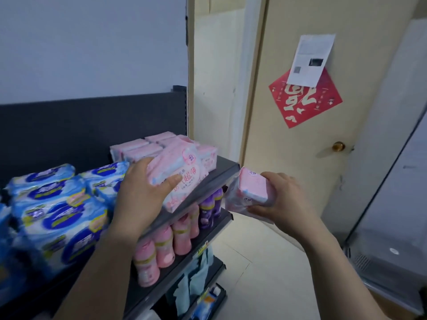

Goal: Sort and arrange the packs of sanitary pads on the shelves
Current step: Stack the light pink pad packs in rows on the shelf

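My left hand grips a pink pack of pads, tilted over the front edge of the dark top shelf. To the right of the shelf, in the air, my right hand holds a second pink pack, end face toward me. Behind the tilted pack stand several pink packs in rows at the back of the shelf. Blue and white packs fill the left part of the same shelf.
On the shelf below stand pink bottles and purple bottles. Lower shelves hold teal and blue items. A beige door with a red paper and a brass knob is at the right. A glass-fronted cabinet is at the far right.
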A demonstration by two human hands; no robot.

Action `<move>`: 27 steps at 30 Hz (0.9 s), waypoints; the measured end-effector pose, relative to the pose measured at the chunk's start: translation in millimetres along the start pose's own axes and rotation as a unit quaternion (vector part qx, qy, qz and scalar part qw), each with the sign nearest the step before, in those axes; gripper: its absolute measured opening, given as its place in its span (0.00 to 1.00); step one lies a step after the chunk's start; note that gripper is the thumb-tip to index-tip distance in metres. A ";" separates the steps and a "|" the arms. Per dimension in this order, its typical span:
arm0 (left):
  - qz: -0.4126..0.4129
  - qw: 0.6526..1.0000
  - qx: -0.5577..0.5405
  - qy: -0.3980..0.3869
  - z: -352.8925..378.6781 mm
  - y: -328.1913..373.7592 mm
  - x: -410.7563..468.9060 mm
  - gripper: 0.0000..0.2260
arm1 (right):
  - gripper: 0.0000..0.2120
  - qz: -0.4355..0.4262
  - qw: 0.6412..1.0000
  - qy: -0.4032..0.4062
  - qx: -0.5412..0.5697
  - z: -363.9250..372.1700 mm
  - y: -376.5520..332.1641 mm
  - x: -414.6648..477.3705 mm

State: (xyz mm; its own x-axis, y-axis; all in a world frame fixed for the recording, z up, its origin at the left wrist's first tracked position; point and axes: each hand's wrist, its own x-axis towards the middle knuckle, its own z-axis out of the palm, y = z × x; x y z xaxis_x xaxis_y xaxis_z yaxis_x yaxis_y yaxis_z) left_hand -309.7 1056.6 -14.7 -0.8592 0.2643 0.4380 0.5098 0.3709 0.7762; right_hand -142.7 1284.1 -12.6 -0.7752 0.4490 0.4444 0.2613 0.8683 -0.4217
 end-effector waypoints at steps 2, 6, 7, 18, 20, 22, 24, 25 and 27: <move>0.000 1.000 0.002 -0.006 17.3 -3.4 12.6 0.28 | 0.24 0.004 1.000 -0.008 -0.002 6.0 15.0 16.8; -0.014 1.000 0.007 0.002 49.4 -4.3 40.5 0.28 | 0.23 0.003 1.000 -0.017 0.002 19.0 44.6 57.0; -0.015 1.000 0.010 0.008 57.6 -3.6 48.0 0.28 | 0.23 -0.003 1.000 -0.019 0.002 21.9 52.5 68.1; -0.025 0.997 -0.027 0.070 173.2 38.2 146.8 0.23 | 0.24 -0.122 0.989 -0.067 0.044 26.4 147.1 215.0; -0.026 0.998 -0.001 0.061 194.2 48.8 166.2 0.22 | 0.20 -0.140 0.986 -0.072 0.055 27.8 166.4 241.3; -0.029 0.998 0.014 0.046 212.6 53.7 185.3 0.21 | 0.20 -0.153 0.983 -0.078 0.064 31.2 181.5 265.0; -0.042 0.999 0.021 0.027 226.7 54.1 202.3 0.20 | 0.21 -0.165 0.981 -0.081 0.064 36.7 191.5 284.0; -0.053 0.998 0.018 0.017 232.6 53.5 209.8 0.20 | 0.21 -0.169 0.980 -0.083 0.064 40.1 195.7 291.7; -0.078 0.997 0.011 -0.002 242.7 52.9 223.3 0.18 | 0.21 -0.171 0.978 -0.095 0.066 47.8 202.6 304.8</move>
State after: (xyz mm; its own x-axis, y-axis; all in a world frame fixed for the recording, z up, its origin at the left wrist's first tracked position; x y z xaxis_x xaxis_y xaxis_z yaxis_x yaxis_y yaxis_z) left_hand -464.2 1351.3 14.1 -0.9283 0.2045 0.3107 0.3702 0.4280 0.8245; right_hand -353.5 1586.8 -0.4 -0.9006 0.0792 0.4273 -0.0989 0.9201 -0.3790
